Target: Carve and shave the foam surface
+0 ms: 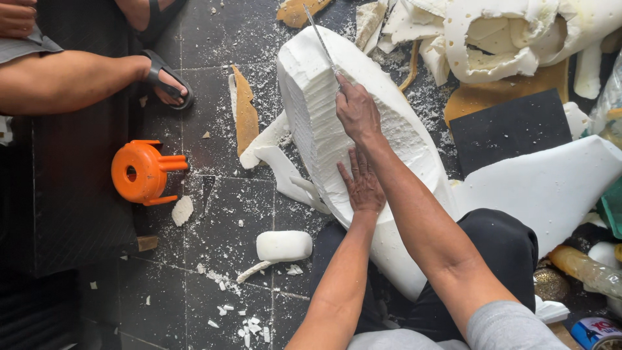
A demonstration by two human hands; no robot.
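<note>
At frame centre, a white foam block [363, 149] is pinned flat by the left hand [363, 185], fingers spread; a long knife [321, 40] is gripped by the right hand [356, 110], fingers closed. Carving appears underway; a steady blade stroke seems needed.

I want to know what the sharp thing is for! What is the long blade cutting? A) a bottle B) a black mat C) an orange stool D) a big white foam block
D: the right hand holds the long blade against the big white foam block, while the left hand presses flat on it.
</note>
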